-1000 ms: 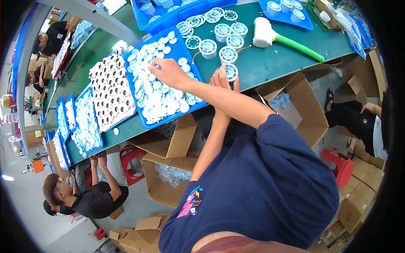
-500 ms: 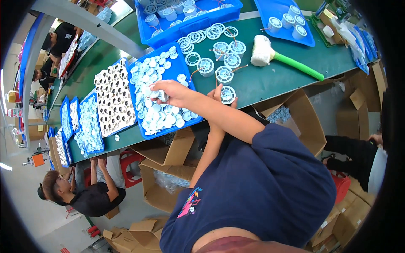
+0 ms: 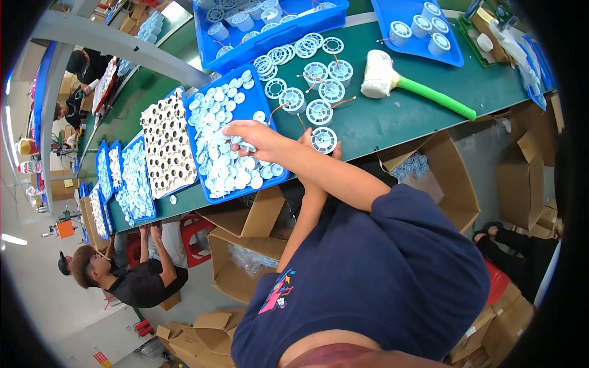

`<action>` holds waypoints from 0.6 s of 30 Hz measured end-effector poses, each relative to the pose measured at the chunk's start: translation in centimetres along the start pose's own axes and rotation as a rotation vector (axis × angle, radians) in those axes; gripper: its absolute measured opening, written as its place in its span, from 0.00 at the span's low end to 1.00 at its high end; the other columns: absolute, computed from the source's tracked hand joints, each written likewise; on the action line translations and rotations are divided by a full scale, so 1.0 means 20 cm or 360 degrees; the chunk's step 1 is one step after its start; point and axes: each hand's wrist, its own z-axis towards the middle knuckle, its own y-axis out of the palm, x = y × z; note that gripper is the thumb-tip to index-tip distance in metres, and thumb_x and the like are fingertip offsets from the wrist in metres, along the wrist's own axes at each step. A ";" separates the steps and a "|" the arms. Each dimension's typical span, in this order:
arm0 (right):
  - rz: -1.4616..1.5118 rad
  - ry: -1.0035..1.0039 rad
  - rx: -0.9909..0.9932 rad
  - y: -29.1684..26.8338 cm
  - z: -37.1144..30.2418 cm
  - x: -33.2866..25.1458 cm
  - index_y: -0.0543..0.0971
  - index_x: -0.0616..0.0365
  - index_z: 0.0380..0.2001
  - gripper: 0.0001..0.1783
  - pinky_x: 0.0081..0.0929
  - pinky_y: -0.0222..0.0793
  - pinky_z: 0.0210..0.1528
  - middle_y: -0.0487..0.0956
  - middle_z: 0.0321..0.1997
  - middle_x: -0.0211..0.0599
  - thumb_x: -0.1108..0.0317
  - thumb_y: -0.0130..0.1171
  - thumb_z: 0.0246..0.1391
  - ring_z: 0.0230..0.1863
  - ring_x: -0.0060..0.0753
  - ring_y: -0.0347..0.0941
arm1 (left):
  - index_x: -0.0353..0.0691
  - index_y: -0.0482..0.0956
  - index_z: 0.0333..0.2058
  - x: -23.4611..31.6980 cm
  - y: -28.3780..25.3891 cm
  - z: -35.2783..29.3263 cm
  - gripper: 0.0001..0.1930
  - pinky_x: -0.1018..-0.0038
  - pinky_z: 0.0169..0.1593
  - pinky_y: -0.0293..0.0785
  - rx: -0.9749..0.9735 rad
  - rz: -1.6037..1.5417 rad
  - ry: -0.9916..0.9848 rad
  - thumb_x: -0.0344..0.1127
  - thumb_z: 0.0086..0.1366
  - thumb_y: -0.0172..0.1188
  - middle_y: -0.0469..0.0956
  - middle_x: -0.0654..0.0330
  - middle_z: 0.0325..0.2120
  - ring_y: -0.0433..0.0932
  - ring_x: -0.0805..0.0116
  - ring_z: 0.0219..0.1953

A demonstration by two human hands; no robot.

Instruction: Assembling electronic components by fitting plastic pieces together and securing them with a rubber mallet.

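My forearms cross, the right one over the left. My left hand (image 3: 308,140) is closed around a pale blue cylindrical housing (image 3: 324,140) with a slotted ring top, held upright by the table's near edge. Reaching left across it, my right hand (image 3: 254,140) is over a blue tray (image 3: 197,184) heaped with small round pale caps (image 3: 236,178). Its fingers are closed on a pale round cap (image 3: 247,146). Beyond my left hand, several similar housings (image 3: 319,111) with thin reddish wires stand on the green table (image 3: 368,126).
Loose slotted rings (image 3: 274,88) lie before a blue bin (image 3: 276,40) of housings. A mallet (image 3: 377,76) with a green handle rests at right, near a blue tray (image 3: 451,56). Left stands a pitted off-white tray (image 3: 162,147). Cardboard boxes (image 3: 454,178) sit below; a co-worker (image 3: 135,279) sits at left.
The view has shifted slightly. My right hand has stayed over the caps, its fingers moved a little and a cap now shows beneath them. My left hand still holds the housing.
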 end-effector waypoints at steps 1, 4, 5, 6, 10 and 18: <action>0.0037 0.0014 -0.0027 0.01 -0.02 -0.02 0.77 0.59 0.43 0.09 0.18 0.60 0.20 0.75 0.40 0.34 0.69 0.63 0.63 0.29 0.23 0.71 | 0.32 0.67 0.61 0.01 -0.01 0.00 0.41 0.57 0.59 0.67 -0.0003 0.0007 -0.0024 0.45 0.55 0.77 0.72 0.46 0.52 0.71 0.49 0.55; 0.0146 0.0022 -0.0044 0.00 -0.08 -0.09 0.76 0.60 0.43 0.08 0.16 0.56 0.18 0.75 0.39 0.35 0.70 0.61 0.64 0.27 0.22 0.68 | 0.32 0.67 0.62 0.04 -0.04 0.02 0.41 0.58 0.60 0.67 -0.0024 -0.0024 -0.0099 0.45 0.56 0.77 0.72 0.45 0.54 0.71 0.46 0.56; 0.0258 0.0032 -0.0063 0.00 -0.10 -0.12 0.75 0.61 0.43 0.08 0.16 0.56 0.18 0.75 0.38 0.37 0.69 0.61 0.65 0.25 0.21 0.67 | 0.31 0.67 0.62 0.05 -0.05 0.03 0.41 0.58 0.61 0.67 -0.0035 -0.0063 -0.0148 0.44 0.56 0.76 0.72 0.44 0.56 0.71 0.45 0.58; 0.0285 0.0020 -0.0068 0.00 -0.11 -0.14 0.74 0.62 0.43 0.09 0.16 0.56 0.17 0.76 0.39 0.38 0.70 0.62 0.64 0.24 0.20 0.67 | 0.31 0.67 0.62 0.03 -0.06 0.03 0.41 0.58 0.61 0.67 -0.0026 -0.0061 -0.0157 0.44 0.56 0.76 0.72 0.44 0.56 0.71 0.45 0.58; 0.0149 -0.0199 -0.0084 0.02 -0.24 -0.27 0.76 0.63 0.42 0.11 0.16 0.54 0.16 0.79 0.40 0.41 0.67 0.62 0.63 0.22 0.18 0.65 | 0.31 0.63 0.66 -0.08 -0.06 -0.01 0.44 0.56 0.65 0.64 -0.0043 -0.0120 0.0127 0.41 0.56 0.76 0.68 0.40 0.63 0.67 0.40 0.64; 0.0010 -0.0756 0.0021 -0.31 -0.70 -0.68 0.77 0.63 0.44 0.12 0.16 0.54 0.16 0.79 0.37 0.34 0.65 0.61 0.65 0.21 0.14 0.63 | 0.32 0.68 0.62 0.07 -0.31 -0.02 0.24 0.61 0.65 0.68 0.0093 -0.0476 -0.0087 0.33 0.71 0.60 0.72 0.48 0.59 0.72 0.54 0.61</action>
